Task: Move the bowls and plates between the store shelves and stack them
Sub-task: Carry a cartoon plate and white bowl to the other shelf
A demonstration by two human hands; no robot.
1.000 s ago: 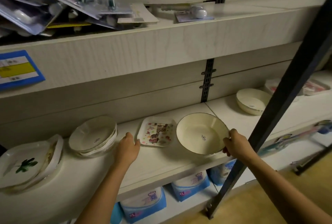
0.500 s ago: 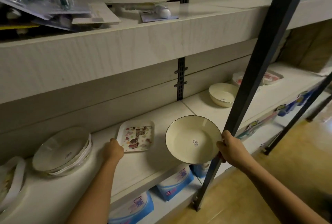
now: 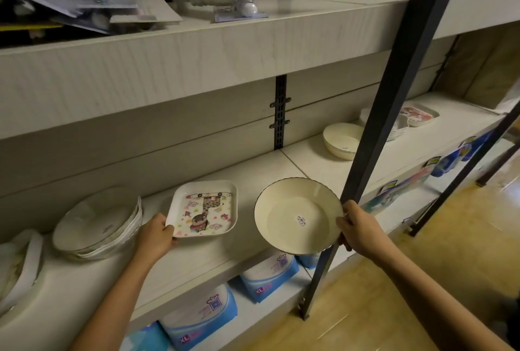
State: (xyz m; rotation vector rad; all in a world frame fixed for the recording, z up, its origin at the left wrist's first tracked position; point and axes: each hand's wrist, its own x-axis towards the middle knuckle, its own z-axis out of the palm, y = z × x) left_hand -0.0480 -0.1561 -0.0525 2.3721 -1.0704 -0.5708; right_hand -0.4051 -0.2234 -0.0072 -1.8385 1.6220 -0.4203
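- Here the right hand (image 3: pixel 355 227) pinches the right rim of the bowl (image 3: pixel 298 215), thumb on the inside edge, fingers behind; the bowl is tilted toward the camera and hangs over the front edge of the shelf (image 3: pixel 309 159), just beside the dark post (image 3: pixel 377 136).
- The left hand (image 3: pixel 154 236) grips the near left corner of the square plate (image 3: pixel 203 209), thumb on the rim, fingers curled under; whether the plate is lifted clear or rests on the shelf I cannot tell.
- Just left of that hand a stack of round plates (image 3: pixel 97 221) leans on the shelf; at the far left edge more plates (image 3: pixel 22 263) lie, blurred.
- Well apart to the right, beyond the post, sit a second bowl (image 3: pixel 342 143) and a pile of square plates (image 3: pixel 416 115).
- My judgement: the task is under way, not finished; some stacks exist on both sides, and the two held pieces are not yet stacked; the bowl probably belongs with its match on the right, the plate with the pile there.
- Writing: a small price sticker (image 3: pixel 301 220) inside the bowl, too small to read; blue packs (image 3: pixel 199 319) below show "XL"; the plate bears a cartoon giraffe.
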